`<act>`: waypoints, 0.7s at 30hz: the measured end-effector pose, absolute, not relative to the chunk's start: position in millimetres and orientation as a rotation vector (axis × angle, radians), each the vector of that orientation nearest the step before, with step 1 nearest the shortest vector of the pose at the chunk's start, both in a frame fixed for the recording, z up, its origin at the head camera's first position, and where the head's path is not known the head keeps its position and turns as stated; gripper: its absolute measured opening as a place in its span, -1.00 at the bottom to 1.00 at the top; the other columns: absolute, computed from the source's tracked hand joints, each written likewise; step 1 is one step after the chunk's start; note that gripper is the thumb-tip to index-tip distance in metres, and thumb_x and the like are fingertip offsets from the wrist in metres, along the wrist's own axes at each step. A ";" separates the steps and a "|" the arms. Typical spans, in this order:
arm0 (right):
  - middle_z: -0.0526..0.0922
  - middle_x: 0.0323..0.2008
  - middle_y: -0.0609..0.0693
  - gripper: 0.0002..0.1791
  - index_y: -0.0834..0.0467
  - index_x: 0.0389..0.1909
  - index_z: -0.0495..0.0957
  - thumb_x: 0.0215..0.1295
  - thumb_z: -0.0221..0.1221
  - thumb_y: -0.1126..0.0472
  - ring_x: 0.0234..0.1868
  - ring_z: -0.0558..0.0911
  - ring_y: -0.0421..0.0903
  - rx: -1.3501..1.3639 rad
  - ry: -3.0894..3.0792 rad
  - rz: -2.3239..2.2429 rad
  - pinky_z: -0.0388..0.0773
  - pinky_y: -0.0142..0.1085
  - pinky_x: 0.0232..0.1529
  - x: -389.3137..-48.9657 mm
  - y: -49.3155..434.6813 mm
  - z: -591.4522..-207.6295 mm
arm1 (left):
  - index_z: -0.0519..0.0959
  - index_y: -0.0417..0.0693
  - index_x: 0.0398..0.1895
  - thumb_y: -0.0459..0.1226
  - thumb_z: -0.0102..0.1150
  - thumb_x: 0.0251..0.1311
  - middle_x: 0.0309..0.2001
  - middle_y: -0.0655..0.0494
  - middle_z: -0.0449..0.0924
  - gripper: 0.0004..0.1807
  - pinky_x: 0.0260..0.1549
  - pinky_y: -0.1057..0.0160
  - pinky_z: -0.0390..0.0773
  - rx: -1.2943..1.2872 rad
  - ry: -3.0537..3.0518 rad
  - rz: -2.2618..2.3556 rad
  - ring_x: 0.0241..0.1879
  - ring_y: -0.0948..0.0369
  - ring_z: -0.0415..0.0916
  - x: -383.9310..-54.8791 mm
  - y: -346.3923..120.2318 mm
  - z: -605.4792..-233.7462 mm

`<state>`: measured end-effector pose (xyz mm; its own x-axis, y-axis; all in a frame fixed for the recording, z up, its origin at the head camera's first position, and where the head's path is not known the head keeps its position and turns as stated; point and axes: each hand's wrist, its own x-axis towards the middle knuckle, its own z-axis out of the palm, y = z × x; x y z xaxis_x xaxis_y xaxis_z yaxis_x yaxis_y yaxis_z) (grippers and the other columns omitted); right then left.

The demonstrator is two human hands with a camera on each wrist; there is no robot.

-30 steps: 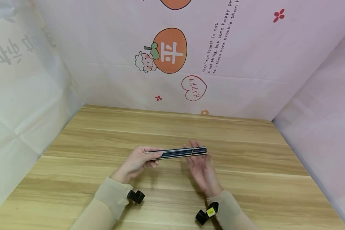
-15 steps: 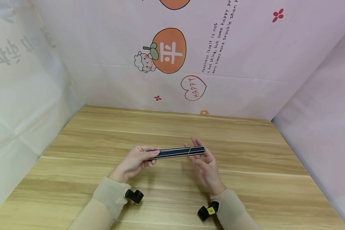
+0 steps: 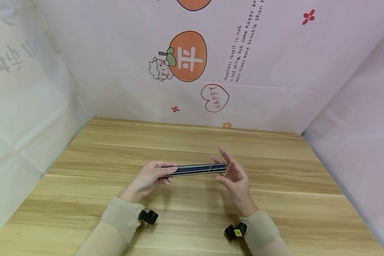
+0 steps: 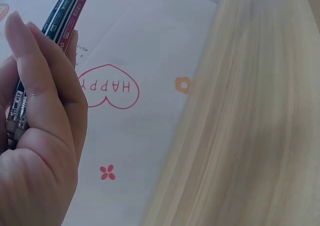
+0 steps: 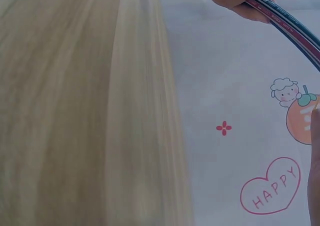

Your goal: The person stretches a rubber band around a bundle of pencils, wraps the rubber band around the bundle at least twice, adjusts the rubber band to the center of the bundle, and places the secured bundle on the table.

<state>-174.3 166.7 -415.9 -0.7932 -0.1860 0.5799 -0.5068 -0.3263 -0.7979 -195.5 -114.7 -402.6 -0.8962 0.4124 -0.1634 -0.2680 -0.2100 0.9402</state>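
While the left hand (image 3: pixel 152 177) pinches one end of a bundle of pencil-like sticks (image 3: pixel 192 170) between thumb and fingers, the right hand (image 3: pixel 239 181) is at the other end with its grip spread — thumb set apart from the raised fingers. A thin tan band (image 3: pixel 210 168) runs across the bundle near that end, and a fine strand (image 3: pixel 229 166) shows by the right hand's fingers; whether the two are one loop I cannot tell. The bundle is up over the worktop (image 3: pixel 192 220), close to level, its right end slightly higher. From the head its barrels look dark with pale edges, while the left wrist view brings out dark green and red with small lettering. Each wrist wears a beige cuff (image 3: pixel 121 217) with a small black camera (image 3: pixel 148 217); the right one carries a yellow label (image 3: pixel 238 233). Behind the wood-grained worktop rises a pale pinkish cloth (image 3: pixel 115 92), printed with an orange fruit (image 3: pixel 196 42), a lamb (image 3: pixel 161 69) beside it, a red heart (image 3: pixel 215 98) reading HAPPY — and lines of English text (image 3: pixel 243 53).
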 end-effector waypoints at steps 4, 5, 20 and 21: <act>0.38 0.42 -0.04 -0.22 0.37 0.41 0.22 0.18 0.31 0.40 0.28 0.54 -0.13 0.914 -1.757 2.139 0.61 -0.51 -0.09 -173.7 166.8 -413.5 | 0.61 -0.40 0.02 -0.39 0.26 0.24 -0.42 0.10 0.69 -0.69 -0.48 0.45 0.66 0.203 1.667 2.124 -0.55 0.35 0.59 -194.9 -114.4 -401.5; 0.41 0.40 -0.05 -0.23 0.38 0.40 0.23 0.17 0.31 0.42 0.27 0.55 -0.13 0.914 -1.780 2.119 0.62 -0.49 -0.05 -173.6 166.8 -413.1 | 0.61 -0.41 0.02 -0.39 0.27 0.24 -0.43 0.10 0.69 -0.68 -0.48 0.44 0.66 0.207 1.684 2.116 -0.55 0.35 0.59 -194.7 -114.0 -401.3; 0.71 0.05 -0.19 -0.57 0.41 0.14 0.53 0.23 0.25 0.47 -0.03 0.72 -0.22 0.677 -2.031 2.077 0.68 -0.40 -0.11 -171.9 165.1 -401.2 | 0.62 -0.45 0.00 -0.30 0.36 0.17 -0.58 0.12 0.65 -0.60 -0.70 0.40 0.54 0.354 1.893 1.997 -0.60 0.31 0.54 -192.6 -111.1 -398.0; 0.72 0.03 -0.20 -0.60 0.38 0.12 0.56 0.24 0.25 0.45 -0.06 0.73 -0.23 0.635 -2.048 2.103 0.68 -0.40 -0.12 -171.5 165.4 -400.6 | 0.62 -0.43 -0.01 -0.30 0.37 0.17 -0.58 0.12 0.65 -0.60 -0.71 0.41 0.53 0.364 1.902 1.988 -0.60 0.30 0.53 -192.6 -111.4 -397.4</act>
